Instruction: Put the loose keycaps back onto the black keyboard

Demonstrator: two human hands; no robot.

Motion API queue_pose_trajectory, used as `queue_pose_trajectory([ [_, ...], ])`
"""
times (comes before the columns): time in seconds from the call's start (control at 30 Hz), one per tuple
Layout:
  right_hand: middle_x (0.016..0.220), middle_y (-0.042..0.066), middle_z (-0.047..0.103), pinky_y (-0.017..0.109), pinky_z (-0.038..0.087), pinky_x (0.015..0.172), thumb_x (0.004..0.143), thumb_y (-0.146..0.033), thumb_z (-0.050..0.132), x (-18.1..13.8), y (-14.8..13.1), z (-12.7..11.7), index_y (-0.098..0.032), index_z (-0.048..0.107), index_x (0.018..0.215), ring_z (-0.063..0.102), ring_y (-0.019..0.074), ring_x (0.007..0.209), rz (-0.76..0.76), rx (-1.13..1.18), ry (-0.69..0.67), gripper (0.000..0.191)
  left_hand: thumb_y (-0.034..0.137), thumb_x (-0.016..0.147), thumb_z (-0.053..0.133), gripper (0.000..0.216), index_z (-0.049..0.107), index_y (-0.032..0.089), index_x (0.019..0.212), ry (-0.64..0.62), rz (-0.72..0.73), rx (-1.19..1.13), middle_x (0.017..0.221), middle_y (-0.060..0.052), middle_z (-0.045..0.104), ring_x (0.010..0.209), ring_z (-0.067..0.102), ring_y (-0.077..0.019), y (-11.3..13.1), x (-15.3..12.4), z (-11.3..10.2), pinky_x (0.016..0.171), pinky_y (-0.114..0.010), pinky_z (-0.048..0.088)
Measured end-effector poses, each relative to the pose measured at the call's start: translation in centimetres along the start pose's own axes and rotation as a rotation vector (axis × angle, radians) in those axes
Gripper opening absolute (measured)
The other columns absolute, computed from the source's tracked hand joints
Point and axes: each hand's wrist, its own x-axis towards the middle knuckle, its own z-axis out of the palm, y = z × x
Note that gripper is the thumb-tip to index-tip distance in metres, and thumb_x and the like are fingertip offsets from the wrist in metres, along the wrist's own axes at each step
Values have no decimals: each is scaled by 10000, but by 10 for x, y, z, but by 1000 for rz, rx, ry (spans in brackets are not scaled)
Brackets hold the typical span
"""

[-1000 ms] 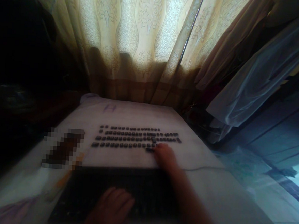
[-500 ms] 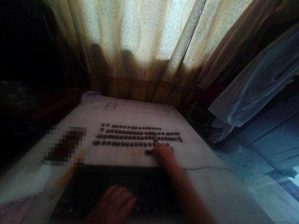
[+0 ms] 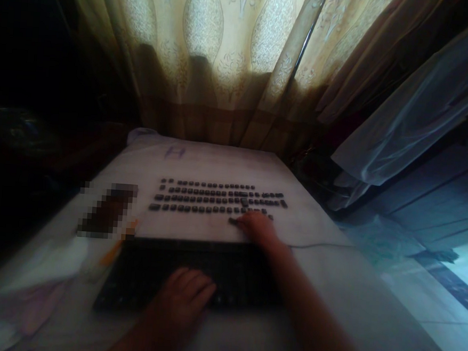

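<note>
A black keyboard [image 3: 147, 268] lies on the pale cloth in front of me. My left hand [image 3: 188, 290] rests on its front middle part, fingers bent slightly and laid over the keys, with nothing visible in them. Beyond the keyboard, loose black keycaps [image 3: 200, 199] are set out in several rows. My right hand [image 3: 257, 228] reaches over the keyboard to the nearest row's right end. Its fingertips are closed on a dark, longer keycap [image 3: 233, 221] just below that row. The right hand hides some keycaps near it.
Left of the keyboard are a blurred-out dark object [image 3: 109, 209], an orange strip [image 3: 119, 245] and crumpled white and pink cloth [image 3: 44, 301]. A thin cable [image 3: 321, 246] runs right over the table cover. A patterned curtain [image 3: 234, 63] hangs behind; white cloth [image 3: 384, 138] hangs at right.
My view has tilted down, so the table and both hands appear higher. Against the keyboard and the keycaps, both hands stay nearly where they were.
</note>
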Motion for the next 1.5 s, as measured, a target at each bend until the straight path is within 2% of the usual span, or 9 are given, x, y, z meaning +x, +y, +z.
queue_pose_trajectory([
  [0.17, 1095, 63, 731, 313, 490, 823, 959, -293, 571, -1, 0, 1, -304, 757, 1115, 661, 237, 1029, 14, 6, 8, 242, 138, 978, 448, 290, 650, 173, 1183, 10, -6, -11, 1107, -69, 711, 1007, 647, -230, 1, 1, 0, 927, -439, 525],
  [0.5, 1073, 101, 713, 346, 492, 840, 911, -229, 626, -15, -3, -5, -216, 755, 1048, 654, 255, 1009, -19, 83, 99, 189, 140, 984, 443, 290, 652, 147, 1185, 17, 14, 2, 1104, -98, 703, 1010, 643, -237, 1, 1, 1, 915, -438, 534],
  [0.7, 1078, 58, 723, 316, 494, 882, 894, -202, 640, -58, -5, -13, -231, 729, 1126, 658, 195, 986, -95, 200, 151, 250, 133, 967, 459, 295, 654, 160, 1186, 15, 8, 27, 1105, -93, 706, 1008, 648, -239, 2, 0, 0, 933, -455, 525],
  [0.83, 1050, 76, 725, 332, 511, 867, 863, -181, 657, -94, -6, -4, -202, 737, 1111, 669, 198, 943, -261, 392, 150, 262, 137, 967, 457, 295, 660, 165, 1179, 7, -5, 33, 1106, -92, 708, 1012, 650, -242, 3, 1, -1, 926, -454, 524],
  [1.0, 1015, 72, 733, 336, 521, 842, 812, -138, 690, -120, -12, 4, -194, 724, 1073, 671, 207, 941, -321, 473, 130, 269, 166, 984, 443, 283, 668, 158, 1156, 10, 6, 45, 1086, -88, 714, 1001, 648, -238, 6, 6, -5, 922, -438, 513],
  [1.17, 938, 49, 734, 326, 514, 808, 781, -111, 727, -124, -15, 8, -196, 740, 966, 670, 207, 897, -347, 486, 106, 204, 194, 1003, 444, 283, 662, 168, 1182, 11, 7, 59, 1102, -82, 711, 1003, 641, -232, 15, 7, -4, 935, -430, 491],
  [1.33, 952, 58, 742, 319, 518, 818, 802, -128, 719, -123, -11, 16, -202, 757, 984, 675, 203, 911, -390, 522, 128, 200, 217, 999, 487, 267, 663, 183, 1197, -2, 12, 29, 1123, -85, 694, 1037, 626, -226, 23, 11, 0, 977, -425, 471],
  [1.5, 955, 55, 743, 308, 525, 806, 830, -150, 694, -123, -10, 18, -223, 769, 998, 676, 190, 894, -398, 546, 116, 198, 221, 1017, 452, 290, 661, 191, 1215, -26, 0, 29, 1142, -76, 695, 1052, 624, -239, 24, 15, 1, 972, -447, 474],
])
